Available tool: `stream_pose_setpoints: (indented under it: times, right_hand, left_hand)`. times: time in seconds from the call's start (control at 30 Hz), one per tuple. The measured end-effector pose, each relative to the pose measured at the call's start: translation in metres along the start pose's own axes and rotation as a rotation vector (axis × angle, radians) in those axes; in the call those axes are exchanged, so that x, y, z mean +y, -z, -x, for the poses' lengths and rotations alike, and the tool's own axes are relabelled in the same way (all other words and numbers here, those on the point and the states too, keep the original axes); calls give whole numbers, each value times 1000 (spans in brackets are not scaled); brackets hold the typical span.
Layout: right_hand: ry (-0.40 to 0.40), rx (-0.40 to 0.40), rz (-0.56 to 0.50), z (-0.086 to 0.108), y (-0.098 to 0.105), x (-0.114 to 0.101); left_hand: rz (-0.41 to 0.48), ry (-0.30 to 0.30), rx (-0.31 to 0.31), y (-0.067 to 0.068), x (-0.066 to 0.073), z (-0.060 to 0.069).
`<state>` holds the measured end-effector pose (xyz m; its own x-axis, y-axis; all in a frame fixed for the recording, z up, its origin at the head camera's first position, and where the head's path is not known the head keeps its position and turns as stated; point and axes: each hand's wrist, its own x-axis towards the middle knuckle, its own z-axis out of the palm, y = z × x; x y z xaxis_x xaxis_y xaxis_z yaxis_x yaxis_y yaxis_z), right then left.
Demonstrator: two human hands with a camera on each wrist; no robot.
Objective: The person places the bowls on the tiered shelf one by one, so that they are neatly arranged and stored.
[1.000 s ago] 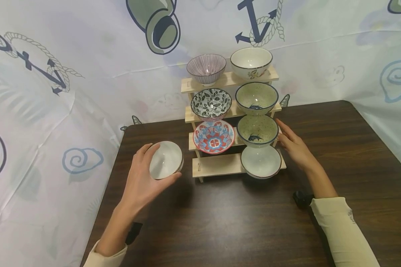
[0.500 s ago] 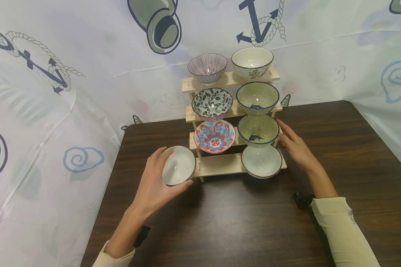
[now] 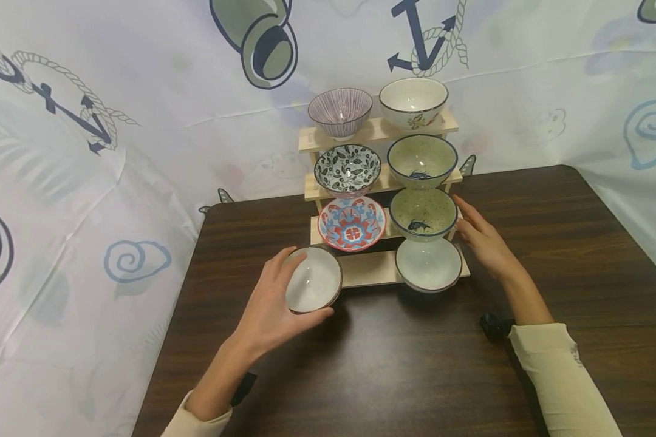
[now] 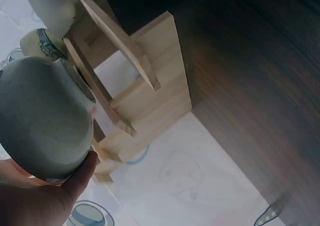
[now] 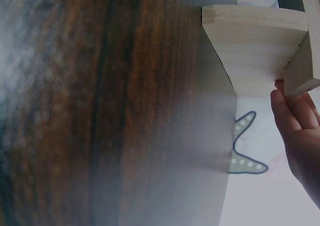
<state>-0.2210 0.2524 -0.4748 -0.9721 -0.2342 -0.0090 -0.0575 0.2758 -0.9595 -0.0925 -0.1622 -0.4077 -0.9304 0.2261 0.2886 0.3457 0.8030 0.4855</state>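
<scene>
My left hand grips a white bowl with a thin dark rim, thumb on the near side and fingers on the far side. The bowl is held over the left end of the bottom step of a wooden tiered rack. In the left wrist view, the underside of the bowl appears beside the rack's side panel. My right hand touches the rack's right side with extended fingers; the right wrist view has the fingertips against a shelf end.
Another white bowl sits on the bottom step's right. Above stand a red-blue patterned bowl, two green fish bowls, a black floral bowl, a striped bowl and a cream bowl. Printed cloth hangs behind the dark table.
My left hand has carried the white bowl rightward and slightly nearer, from beside the rack to over its bottom step. The right hand has stayed at the rack's side.
</scene>
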Motion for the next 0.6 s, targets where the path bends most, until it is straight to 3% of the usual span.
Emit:
stream_pose_setpoints:
  times: [0.6]
  right_hand:
    - [-10,-11,7,2,1,-1]
  left_hand:
    - [-8,-79,-69,-25,11,-4]
